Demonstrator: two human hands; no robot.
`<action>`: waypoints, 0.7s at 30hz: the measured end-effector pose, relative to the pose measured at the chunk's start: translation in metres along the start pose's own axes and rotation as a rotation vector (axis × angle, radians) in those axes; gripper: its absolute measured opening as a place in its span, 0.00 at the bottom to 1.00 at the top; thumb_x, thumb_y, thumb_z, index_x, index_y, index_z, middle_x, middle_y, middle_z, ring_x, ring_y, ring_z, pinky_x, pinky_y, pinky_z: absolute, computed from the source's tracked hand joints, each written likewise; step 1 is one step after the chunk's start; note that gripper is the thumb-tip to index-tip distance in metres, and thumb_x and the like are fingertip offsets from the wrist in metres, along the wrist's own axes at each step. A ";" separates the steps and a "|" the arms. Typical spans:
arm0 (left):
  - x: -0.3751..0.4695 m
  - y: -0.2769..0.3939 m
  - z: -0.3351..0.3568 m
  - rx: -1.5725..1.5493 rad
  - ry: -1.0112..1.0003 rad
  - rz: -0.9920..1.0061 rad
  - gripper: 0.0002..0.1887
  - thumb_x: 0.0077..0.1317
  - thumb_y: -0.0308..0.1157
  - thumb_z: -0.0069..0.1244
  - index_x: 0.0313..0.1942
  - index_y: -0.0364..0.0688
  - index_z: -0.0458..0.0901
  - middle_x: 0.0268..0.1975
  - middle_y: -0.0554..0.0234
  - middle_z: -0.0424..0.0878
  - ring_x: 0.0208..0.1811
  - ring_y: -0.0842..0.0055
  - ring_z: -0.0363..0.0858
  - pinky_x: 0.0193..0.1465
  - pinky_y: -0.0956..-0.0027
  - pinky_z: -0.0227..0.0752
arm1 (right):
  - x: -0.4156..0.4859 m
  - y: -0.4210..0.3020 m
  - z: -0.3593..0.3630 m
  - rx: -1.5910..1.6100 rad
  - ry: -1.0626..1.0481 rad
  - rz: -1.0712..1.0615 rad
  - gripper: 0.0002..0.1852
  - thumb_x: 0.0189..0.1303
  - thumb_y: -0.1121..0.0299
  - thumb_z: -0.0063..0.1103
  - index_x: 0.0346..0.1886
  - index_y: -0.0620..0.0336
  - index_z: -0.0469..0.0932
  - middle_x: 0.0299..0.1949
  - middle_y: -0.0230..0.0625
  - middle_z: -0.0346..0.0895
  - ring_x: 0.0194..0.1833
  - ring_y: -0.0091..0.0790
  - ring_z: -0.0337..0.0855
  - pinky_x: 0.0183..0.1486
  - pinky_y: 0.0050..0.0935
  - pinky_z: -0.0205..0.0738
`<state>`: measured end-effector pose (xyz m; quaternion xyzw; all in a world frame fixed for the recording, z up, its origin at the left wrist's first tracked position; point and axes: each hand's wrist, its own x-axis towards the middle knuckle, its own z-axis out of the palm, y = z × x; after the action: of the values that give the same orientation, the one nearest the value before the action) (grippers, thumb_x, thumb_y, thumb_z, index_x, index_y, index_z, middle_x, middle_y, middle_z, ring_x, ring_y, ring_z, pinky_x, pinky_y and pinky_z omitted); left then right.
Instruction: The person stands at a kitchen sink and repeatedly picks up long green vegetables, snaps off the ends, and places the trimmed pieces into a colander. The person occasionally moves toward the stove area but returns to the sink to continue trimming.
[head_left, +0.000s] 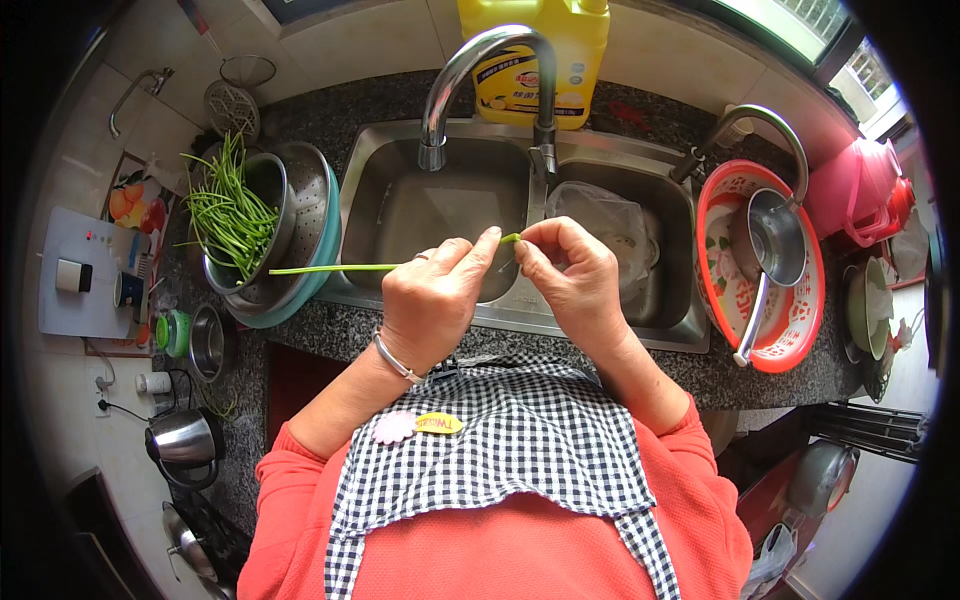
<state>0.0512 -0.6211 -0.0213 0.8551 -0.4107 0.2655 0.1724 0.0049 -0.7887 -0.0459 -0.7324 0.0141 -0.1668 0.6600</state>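
Observation:
A long thin green vegetable stem passes through my left hand, which grips it over the left sink basin. Its tip comes out beside my left fingertips. My right hand pinches this tip between thumb and fingers, above the divider of the double sink. A bunch of similar green stems lies in a metal bowl at the left, stacked with a metal colander and a teal basin. A clear plastic bag lies in the right basin.
A chrome faucet arches over the sink, with a yellow jug behind it. To the right, a red-rimmed basin holds a metal ladle. A small metal bowl and an electric kettle stand at the left.

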 end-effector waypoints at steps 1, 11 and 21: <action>0.000 0.000 -0.001 0.024 0.001 0.012 0.21 0.51 0.20 0.56 0.48 0.44 0.84 0.32 0.65 0.83 0.25 0.72 0.81 0.28 0.72 0.75 | 0.000 0.002 0.000 0.018 0.006 -0.008 0.06 0.63 0.74 0.62 0.38 0.66 0.78 0.29 0.25 0.77 0.31 0.13 0.75 0.35 0.14 0.70; -0.001 0.006 0.003 0.091 0.000 0.101 0.20 0.50 0.26 0.54 0.47 0.39 0.84 0.30 0.66 0.81 0.24 0.76 0.79 0.25 0.74 0.73 | 0.001 0.014 0.000 0.277 -0.011 0.179 0.03 0.64 0.73 0.57 0.36 0.61 0.76 0.27 0.24 0.74 0.29 0.14 0.71 0.32 0.14 0.65; -0.009 0.008 0.014 -0.804 -0.168 -0.420 0.15 0.63 0.21 0.52 0.51 0.38 0.82 0.36 0.61 0.85 0.30 0.77 0.82 0.31 0.77 0.76 | 0.006 0.015 0.001 0.550 -0.070 0.253 0.01 0.62 0.75 0.55 0.35 0.60 0.75 0.28 0.25 0.73 0.29 0.15 0.68 0.35 0.15 0.65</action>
<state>0.0447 -0.6275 -0.0368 0.8036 -0.3113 -0.0261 0.5067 0.0134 -0.7914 -0.0590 -0.5238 0.0370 -0.0555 0.8492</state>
